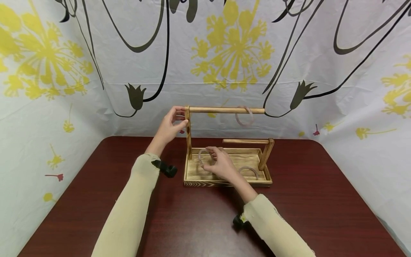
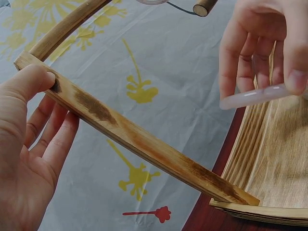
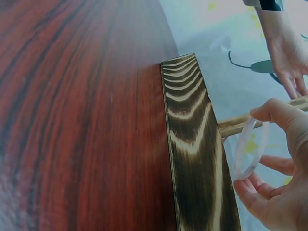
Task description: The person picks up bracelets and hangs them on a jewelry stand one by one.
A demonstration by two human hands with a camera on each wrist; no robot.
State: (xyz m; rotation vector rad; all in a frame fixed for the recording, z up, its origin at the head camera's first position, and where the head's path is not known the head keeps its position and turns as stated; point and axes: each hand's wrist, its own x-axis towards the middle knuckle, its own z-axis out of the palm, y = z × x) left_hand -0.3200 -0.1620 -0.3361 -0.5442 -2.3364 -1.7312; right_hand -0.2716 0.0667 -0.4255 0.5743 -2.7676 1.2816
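Note:
A wooden display stand has a shallow tray base (image 1: 205, 183), a tall left post (image 1: 188, 137) and a shorter right post (image 1: 265, 157). My left hand (image 1: 168, 126) grips the tall post near its top, thumb on one face and fingers behind. Over the tray's left part, my right hand (image 1: 222, 164) holds a pale translucent bangle (image 3: 239, 155) by its edges, between thumb and fingers. Another bangle (image 1: 237, 120) hangs on the upper bar (image 1: 215, 110) near its free end. A third bangle (image 1: 255, 172) lies in the tray's right part, partly covered by the right hand and wrist.
The lower bar (image 1: 244, 141) runs leftward from the short post above the tray's back. Beneath everything is a dark red-brown table (image 1: 192, 221). A white cloth with yellow flowers (image 1: 160, 71) hangs behind and at both sides.

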